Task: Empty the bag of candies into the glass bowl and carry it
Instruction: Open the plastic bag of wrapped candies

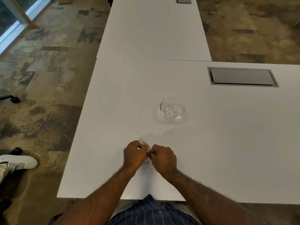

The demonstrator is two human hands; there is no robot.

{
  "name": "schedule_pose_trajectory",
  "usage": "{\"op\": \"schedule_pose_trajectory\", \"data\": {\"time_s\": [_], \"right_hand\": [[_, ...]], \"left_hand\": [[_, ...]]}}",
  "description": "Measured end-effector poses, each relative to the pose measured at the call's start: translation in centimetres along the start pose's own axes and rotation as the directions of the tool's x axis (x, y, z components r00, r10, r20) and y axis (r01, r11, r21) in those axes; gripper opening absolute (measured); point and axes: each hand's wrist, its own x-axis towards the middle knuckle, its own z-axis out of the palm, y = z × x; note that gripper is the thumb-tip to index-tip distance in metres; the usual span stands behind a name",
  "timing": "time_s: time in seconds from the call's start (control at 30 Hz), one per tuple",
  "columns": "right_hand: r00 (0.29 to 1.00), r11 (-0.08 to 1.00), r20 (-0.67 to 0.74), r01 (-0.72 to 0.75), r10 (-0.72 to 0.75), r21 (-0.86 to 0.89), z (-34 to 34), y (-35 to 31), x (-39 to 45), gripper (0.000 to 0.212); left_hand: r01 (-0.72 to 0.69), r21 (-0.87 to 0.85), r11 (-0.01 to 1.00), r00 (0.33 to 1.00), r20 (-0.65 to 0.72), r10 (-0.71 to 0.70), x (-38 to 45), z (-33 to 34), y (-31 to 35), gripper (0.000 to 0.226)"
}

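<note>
A small clear bag of candies (pixel 147 149) sits between my two hands, just above the white table (pixel 211 143), mostly hidden by my fingers. My left hand (pixel 134 154) pinches its left side and my right hand (pixel 163 155) pinches its right side, both closed on the plastic. The glass bowl (pixel 172 107) stands upright and empty on the table, a short way beyond my hands and slightly to the right, touched by neither hand.
A grey cable hatch (pixel 241 77) is set into the table at the far right. A second white table (pixel 152 30) adjoins at the back. On the patterned floor to the left are a person's white shoe (pixel 19 163) and a chair caster (pixel 14 99).
</note>
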Motion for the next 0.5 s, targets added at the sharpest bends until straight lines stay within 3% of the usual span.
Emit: {"op": "schedule_pose_trajectory", "data": {"time_s": [0.1, 0.2, 0.3, 0.4, 0.5], "right_hand": [[0.999, 0.998, -0.001, 0.053, -0.053, -0.038, 0.1, 0.2, -0.1, 0.020], [0.994, 0.992, -0.002, 0.112, -0.112, -0.053, 0.2, 0.4, -0.2, 0.026], [0.984, 0.983, 0.008, 0.176, -0.176, 0.045, 0.2, 0.6, -0.5, 0.038], [0.967, 0.966, 0.063, 0.238, -0.245, 0.100, 0.2, 0.6, -0.3, 0.036], [0.975, 0.966, 0.125, 0.158, -0.186, 0.203, 0.2, 0.6, 0.1, 0.032]], "left_hand": [[0.066, 0.042, 0.997, 0.998, 0.007, -0.066, 0.0, -0.1, 0.6, 0.040], [0.130, 0.000, 0.992, 0.991, 0.041, -0.130, 0.0, -0.4, 1.0, 0.042], [0.178, -0.089, 0.980, 0.981, 0.095, -0.170, 0.1, -0.9, 1.1, 0.042], [0.174, -0.091, 0.981, 0.979, 0.125, -0.162, 0.2, -1.5, 0.9, 0.036], [0.140, -0.054, 0.989, 0.979, 0.154, -0.130, 0.3, -2.1, 0.5, 0.039]]}}
